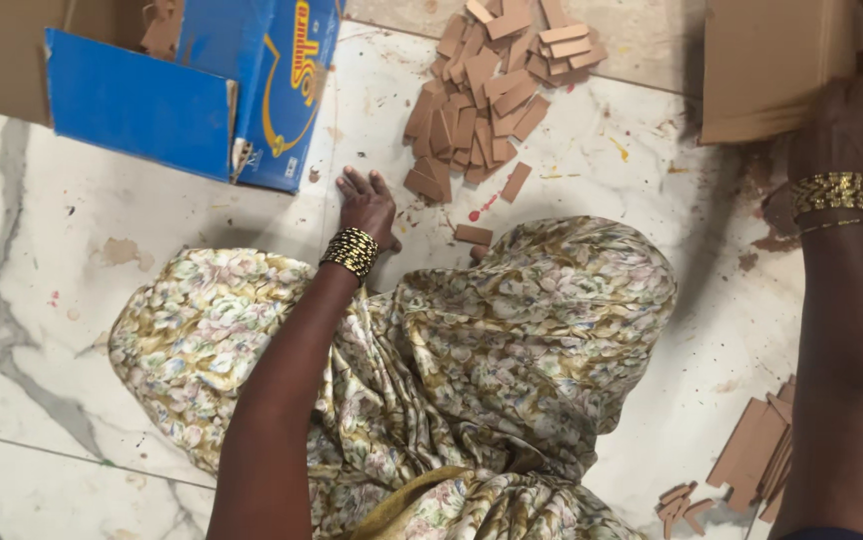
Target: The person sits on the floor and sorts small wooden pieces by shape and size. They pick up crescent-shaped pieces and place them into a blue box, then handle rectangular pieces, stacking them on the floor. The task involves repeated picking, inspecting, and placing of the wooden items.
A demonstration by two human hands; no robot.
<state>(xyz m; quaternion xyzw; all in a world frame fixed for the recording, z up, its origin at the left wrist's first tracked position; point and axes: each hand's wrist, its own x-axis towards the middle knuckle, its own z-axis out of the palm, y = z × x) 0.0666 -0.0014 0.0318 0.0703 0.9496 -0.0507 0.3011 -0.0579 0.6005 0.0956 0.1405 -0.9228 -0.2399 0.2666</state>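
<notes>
The floor [132, 300] is polished marble, white with grey veins, glossy but speckled with paint flecks; the strips [482, 95] piled at upper centre look like matt brown cardboard; the box [202, 90] at upper left is glossy blue printed card, raw brown inside; the dress [492, 370] is soft, creased floral cloth; the bangles [352, 250] are shiny gold-coloured metal.
</notes>
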